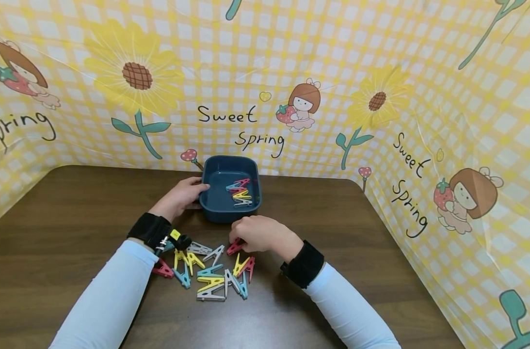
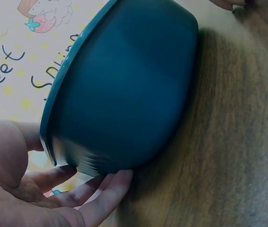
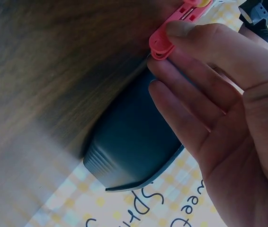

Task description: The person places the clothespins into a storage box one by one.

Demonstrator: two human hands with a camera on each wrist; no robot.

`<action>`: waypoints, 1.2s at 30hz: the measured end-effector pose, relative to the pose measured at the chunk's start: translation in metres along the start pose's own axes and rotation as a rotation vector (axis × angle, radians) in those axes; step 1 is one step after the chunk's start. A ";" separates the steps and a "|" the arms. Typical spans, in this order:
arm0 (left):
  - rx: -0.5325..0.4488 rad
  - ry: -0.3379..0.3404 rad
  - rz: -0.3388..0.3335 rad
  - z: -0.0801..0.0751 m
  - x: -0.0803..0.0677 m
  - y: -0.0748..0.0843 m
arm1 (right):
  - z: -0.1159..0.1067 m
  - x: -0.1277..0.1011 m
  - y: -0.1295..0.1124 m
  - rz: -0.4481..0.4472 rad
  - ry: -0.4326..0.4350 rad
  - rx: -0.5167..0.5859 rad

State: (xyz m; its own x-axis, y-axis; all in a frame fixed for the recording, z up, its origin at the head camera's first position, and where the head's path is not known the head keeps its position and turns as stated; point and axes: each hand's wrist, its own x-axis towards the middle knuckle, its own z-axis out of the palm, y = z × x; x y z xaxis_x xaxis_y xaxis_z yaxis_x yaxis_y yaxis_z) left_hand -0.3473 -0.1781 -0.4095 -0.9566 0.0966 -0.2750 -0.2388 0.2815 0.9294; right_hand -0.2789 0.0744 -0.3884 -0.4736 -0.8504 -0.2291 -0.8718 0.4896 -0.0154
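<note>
A dark blue plastic bin [image 1: 223, 216] stands at the back of the table, with several clothespins [image 1: 242, 195] in red, blue, yellow and grey inside. My left hand [image 1: 181, 196] grips its left side, the thumb over the rim and the fingers against the outer wall, as the left wrist view also shows. In front of the bin, my right hand [image 1: 260, 233] pinches a red clothespin [image 3: 163, 41] between thumb and fingers, low over the table. Several loose clothespins [image 1: 210, 283] in yellow, blue, grey and red lie spread between my forearms.
The brown wooden table [image 1: 334, 232] carries everything. A yellow checked cloth [image 1: 265, 58] with flowers and printed figures hangs behind it and along the sides. Black straps [image 1: 306, 264] sit on both wrists, and a small device [image 1: 181, 240] hangs from the left one near the clothespins.
</note>
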 end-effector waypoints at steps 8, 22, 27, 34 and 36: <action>0.009 0.001 0.012 0.000 0.001 -0.001 | -0.005 -0.003 -0.001 -0.014 0.021 -0.005; 0.021 0.011 -0.006 0.000 -0.001 0.001 | -0.028 -0.014 -0.004 -0.044 0.176 0.031; 0.014 0.004 -0.007 0.002 0.000 0.001 | -0.046 -0.018 0.007 -0.025 0.328 0.069; 0.004 -0.003 -0.006 0.002 0.000 0.000 | -0.073 0.002 0.043 0.263 0.414 0.150; 0.003 0.002 -0.002 0.000 0.000 -0.001 | -0.078 0.018 0.051 0.315 0.359 0.165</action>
State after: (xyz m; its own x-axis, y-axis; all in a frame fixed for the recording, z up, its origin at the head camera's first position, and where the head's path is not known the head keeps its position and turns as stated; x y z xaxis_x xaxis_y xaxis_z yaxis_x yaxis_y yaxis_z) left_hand -0.3474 -0.1785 -0.4104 -0.9564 0.0940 -0.2767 -0.2405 0.2847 0.9280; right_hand -0.3417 0.0693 -0.3176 -0.7490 -0.6547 0.1013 -0.6618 0.7324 -0.1597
